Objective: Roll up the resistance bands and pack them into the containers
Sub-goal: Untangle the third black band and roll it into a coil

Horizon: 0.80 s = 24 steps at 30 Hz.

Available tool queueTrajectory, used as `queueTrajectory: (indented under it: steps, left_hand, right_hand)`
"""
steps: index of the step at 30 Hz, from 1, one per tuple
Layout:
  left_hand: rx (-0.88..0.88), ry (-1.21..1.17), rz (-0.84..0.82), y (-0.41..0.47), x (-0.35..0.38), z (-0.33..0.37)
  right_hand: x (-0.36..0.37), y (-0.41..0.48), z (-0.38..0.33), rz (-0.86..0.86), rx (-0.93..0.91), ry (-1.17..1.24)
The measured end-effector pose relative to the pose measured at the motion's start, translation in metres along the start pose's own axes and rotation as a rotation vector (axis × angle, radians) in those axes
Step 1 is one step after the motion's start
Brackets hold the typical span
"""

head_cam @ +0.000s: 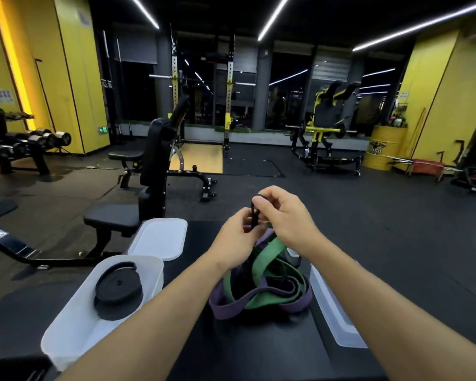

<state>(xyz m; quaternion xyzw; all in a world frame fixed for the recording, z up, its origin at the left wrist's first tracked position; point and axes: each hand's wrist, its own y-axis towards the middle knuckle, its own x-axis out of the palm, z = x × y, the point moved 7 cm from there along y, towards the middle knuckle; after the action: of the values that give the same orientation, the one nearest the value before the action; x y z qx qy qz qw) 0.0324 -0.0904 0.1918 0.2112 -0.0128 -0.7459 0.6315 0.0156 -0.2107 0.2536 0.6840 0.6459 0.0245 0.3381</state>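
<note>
a: wide view first. the black bench (259, 350) fills the foreground, with everything for the job laid on it within arm's reach.

b: 3 white pieces on it. the left container (74, 323) sits open with 1 rolled black band (118, 290) lying flat inside, so that one looks packed. beyond it is a second white container (160, 237), lidded or upside down, i can't tell which. the right container (333, 320) is partly behind the right forearm.

a: between them sits the tangle of purple and green bands (261, 287), heaped loose in the middle. waiting their turn, i'd say.

b: now the hands. the left hand (237, 237) and right hand (283, 215) are raised close together above the heap, both pinching a narrow black band (254, 213).

a: fingers curled tight on its end, lifted clear of the pile so it hangs free. looks like the start of a roll.
</note>
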Motion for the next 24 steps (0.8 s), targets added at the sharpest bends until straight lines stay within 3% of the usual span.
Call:
queueTrajectory:
  steps: [11, 16, 20, 24]
  left_hand:
    - [0.048, 0.092, 0.124, 0.001, -0.046, 0.079]
    - [0.033, 0.031, 0.153, -0.002, -0.062, 0.107]
    - [0.000, -0.099, 0.105, -0.009, -0.062, 0.123]
    - [0.004, -0.172, 0.152, -0.011, -0.071, 0.143]
  right_hand:
    - [-0.024, 0.017, -0.057, -0.028, 0.091, 0.069]
    - [0.004, -0.004, -0.038, -0.246, 0.244, 0.109]
    - [0.032, -0.024, -0.025, -0.423, 0.244, 0.048]
    - [0.036, -0.029, 0.000, -0.375, 0.251, -0.074]
